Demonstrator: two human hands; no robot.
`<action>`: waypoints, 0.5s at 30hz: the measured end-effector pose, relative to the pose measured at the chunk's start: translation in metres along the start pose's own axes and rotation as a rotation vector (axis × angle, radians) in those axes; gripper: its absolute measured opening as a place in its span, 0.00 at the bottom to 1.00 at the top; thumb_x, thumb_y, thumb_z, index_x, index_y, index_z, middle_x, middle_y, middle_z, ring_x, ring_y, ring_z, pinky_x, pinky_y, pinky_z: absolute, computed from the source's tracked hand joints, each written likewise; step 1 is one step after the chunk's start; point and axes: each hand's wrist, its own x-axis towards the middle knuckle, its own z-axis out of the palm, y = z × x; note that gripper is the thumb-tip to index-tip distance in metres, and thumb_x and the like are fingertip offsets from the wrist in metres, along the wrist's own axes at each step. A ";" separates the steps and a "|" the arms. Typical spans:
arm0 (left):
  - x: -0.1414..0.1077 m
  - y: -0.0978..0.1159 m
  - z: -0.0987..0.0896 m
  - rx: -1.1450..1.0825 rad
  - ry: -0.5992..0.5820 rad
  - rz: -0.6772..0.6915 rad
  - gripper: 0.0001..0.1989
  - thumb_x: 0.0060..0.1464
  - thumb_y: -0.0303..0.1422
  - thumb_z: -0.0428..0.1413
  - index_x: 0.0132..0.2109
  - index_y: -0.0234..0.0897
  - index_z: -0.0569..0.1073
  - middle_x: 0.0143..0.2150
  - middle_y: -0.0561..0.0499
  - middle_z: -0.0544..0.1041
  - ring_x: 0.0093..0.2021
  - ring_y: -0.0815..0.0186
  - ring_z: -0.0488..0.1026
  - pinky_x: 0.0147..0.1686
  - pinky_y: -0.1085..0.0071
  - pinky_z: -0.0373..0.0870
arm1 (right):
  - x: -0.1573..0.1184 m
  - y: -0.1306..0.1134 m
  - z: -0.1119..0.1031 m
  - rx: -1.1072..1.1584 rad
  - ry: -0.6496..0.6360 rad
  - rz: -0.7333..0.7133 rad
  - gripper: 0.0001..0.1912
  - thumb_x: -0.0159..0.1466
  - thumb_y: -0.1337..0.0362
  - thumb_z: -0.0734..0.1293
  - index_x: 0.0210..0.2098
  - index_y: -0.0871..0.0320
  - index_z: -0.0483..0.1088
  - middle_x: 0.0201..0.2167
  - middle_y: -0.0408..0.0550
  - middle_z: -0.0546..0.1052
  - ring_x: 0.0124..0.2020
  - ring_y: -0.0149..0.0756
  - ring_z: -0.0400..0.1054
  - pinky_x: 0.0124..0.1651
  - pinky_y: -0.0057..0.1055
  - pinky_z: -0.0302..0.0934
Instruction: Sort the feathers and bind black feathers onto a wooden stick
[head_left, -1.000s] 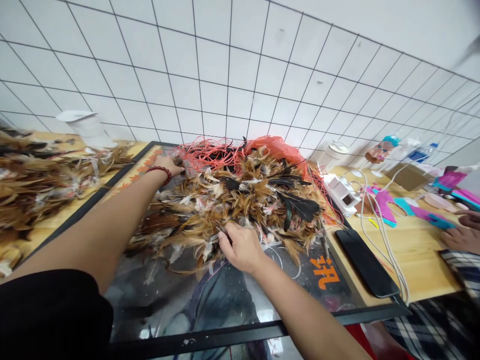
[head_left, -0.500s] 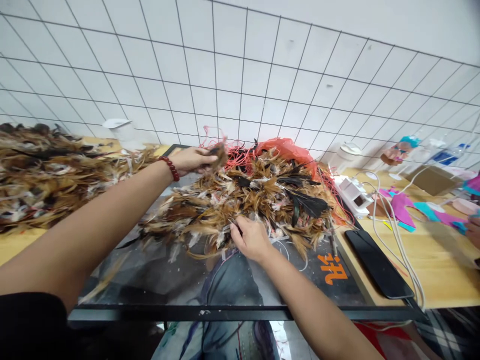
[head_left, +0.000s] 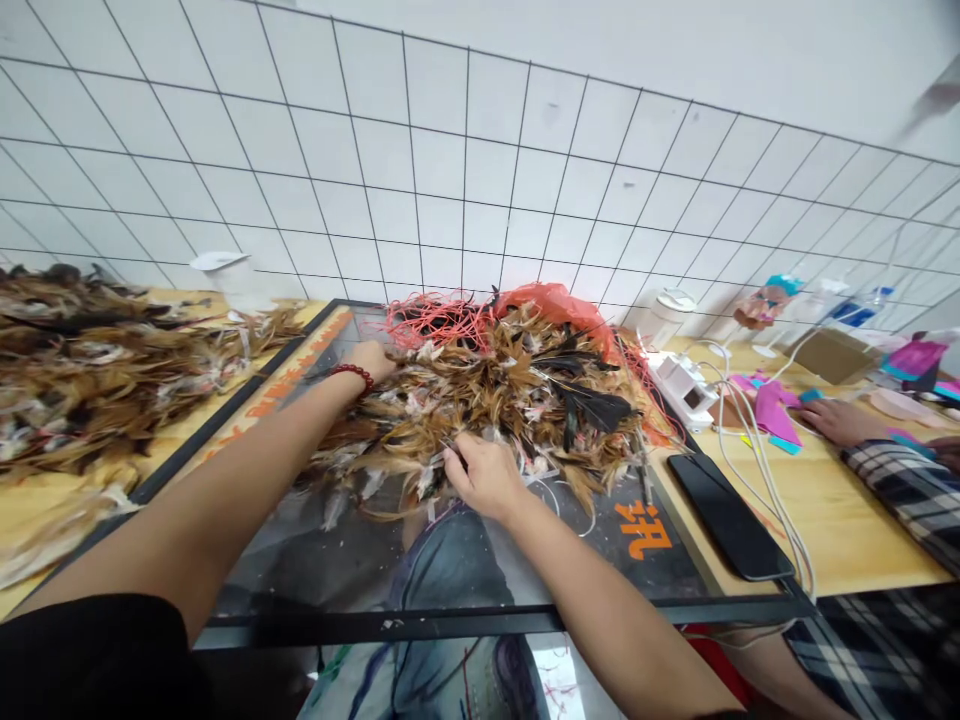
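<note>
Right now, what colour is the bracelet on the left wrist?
The bracelet is dark red; it shows best in the head view.

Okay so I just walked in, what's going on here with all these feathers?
A person has both hands at a pile of brown and black feathers on a black-framed board. The left hand is at its far left edge, the right hand at its near edge; whether either grips anything is unclear. Red strings lie behind. To the right, a co-worker's hand is by pink pieces.
</note>
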 end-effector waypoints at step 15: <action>-0.116 0.032 0.036 -0.923 0.182 0.032 0.21 0.40 0.33 0.65 0.45 0.34 0.78 0.34 0.48 0.79 0.30 0.65 0.73 0.34 0.69 0.69 | -0.004 0.013 0.002 -0.034 0.275 0.017 0.18 0.73 0.57 0.51 0.37 0.57 0.66 0.28 0.47 0.76 0.27 0.33 0.68 0.32 0.29 0.50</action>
